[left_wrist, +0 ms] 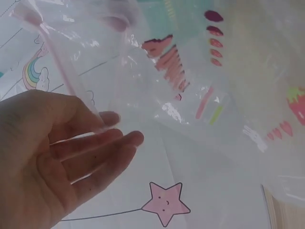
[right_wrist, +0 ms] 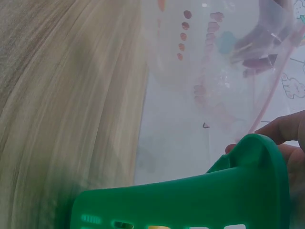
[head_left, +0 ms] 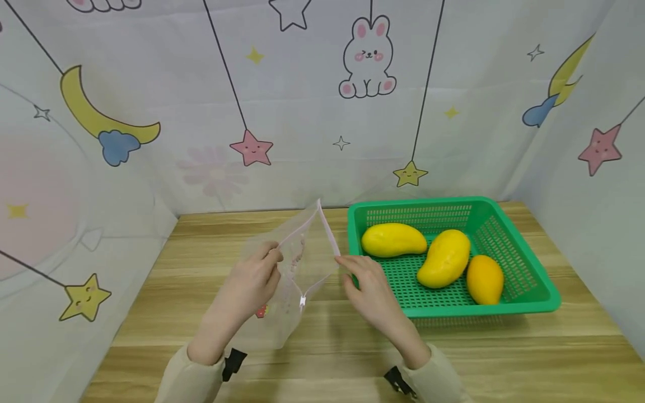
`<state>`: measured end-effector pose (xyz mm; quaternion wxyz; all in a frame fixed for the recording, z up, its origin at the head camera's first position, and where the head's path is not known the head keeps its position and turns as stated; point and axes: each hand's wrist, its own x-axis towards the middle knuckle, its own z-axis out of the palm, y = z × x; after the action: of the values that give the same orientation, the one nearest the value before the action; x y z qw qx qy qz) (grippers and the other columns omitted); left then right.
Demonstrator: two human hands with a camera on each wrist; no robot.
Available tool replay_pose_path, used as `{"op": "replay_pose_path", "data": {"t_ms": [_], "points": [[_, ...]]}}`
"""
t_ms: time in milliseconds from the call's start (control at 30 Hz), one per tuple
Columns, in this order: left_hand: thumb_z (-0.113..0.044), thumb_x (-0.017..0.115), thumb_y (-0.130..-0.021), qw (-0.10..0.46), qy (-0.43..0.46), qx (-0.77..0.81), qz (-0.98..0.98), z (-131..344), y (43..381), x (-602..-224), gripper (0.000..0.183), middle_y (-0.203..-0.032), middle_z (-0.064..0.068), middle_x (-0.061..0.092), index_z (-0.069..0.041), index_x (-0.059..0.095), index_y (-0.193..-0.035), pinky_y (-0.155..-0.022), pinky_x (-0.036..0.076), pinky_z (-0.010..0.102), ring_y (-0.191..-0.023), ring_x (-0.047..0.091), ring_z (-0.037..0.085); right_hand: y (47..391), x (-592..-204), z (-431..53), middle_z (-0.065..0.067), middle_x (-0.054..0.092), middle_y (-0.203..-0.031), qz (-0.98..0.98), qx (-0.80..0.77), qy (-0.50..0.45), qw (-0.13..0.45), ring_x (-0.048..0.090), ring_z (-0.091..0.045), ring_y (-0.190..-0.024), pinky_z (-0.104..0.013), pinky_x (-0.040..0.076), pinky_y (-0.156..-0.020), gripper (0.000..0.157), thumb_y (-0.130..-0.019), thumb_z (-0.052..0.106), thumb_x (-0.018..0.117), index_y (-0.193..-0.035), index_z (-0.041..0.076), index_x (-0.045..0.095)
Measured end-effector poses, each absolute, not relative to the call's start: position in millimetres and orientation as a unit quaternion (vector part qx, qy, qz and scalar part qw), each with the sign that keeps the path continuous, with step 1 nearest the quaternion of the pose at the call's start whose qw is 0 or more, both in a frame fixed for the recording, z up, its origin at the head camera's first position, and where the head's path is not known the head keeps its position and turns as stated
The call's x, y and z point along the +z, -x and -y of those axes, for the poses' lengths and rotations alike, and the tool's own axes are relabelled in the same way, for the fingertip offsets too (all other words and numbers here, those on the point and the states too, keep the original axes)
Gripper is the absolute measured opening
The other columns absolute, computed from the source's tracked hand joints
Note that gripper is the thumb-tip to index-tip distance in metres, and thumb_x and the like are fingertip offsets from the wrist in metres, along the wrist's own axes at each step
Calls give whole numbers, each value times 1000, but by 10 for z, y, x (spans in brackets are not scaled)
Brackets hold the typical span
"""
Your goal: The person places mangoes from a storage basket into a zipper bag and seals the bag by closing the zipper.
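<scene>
A clear zip bag [head_left: 289, 274] with a pink zip edge and printed pictures is held up above the table, its mouth spread apart. My left hand [head_left: 256, 274] pinches one side of the mouth between thumb and forefinger; in the left wrist view the other fingers [left_wrist: 102, 164] extend loosely. On the opposite edge, my right hand [head_left: 370, 288] pinches the pink strip with its fingertips, beside the basket's left wall. A white zip slider [head_left: 302, 301] sits at the near end of the opening. Part of the right hand is hidden behind the basket rim in the right wrist view.
To the right stands a green plastic basket [head_left: 484, 309] with three yellow mangoes: one at left [head_left: 394, 240], one in the middle [head_left: 445, 258], one at right [head_left: 485, 280]. The wooden table [head_left: 353, 358] ends at a printed white curtain [head_left: 302, 112] behind.
</scene>
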<state>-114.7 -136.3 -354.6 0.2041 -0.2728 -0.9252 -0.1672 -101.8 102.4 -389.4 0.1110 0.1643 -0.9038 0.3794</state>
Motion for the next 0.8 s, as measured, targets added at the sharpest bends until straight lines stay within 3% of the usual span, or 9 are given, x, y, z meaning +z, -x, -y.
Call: {"op": "replay_pose_path", "data": {"t_ms": [167,333,800], "points": [[-3,60,-92,161,300,-215,915,1503,1155,-3528,20,-127,13,62,-3,65,-111,-62,53,23,-70,63,12,1019,-3914,-1053,-10,66,-123,898,387,-158,133,59,-28,-115,-52,41,-104,32,-90,6,61,-121,7,66],[-8,65,-90,179,323,-242,897,1571,1191,-3521,21,-123,10,65,-5,68,-111,-76,59,32,-94,71,20,1028,-3921,-1074,-11,69,-117,892,390,-155,164,61,-29,-110,-50,45,-101,31,-86,3,66,-117,5,68],[-6,73,-82,234,327,-250,881,1658,1253,-3544,16,-110,9,72,-6,72,-98,-77,59,33,-96,71,23,1024,-3932,-1163,-9,69,-116,892,399,-137,163,61,-27,-110,-50,45,-101,30,-87,5,66,-117,5,69]]}}
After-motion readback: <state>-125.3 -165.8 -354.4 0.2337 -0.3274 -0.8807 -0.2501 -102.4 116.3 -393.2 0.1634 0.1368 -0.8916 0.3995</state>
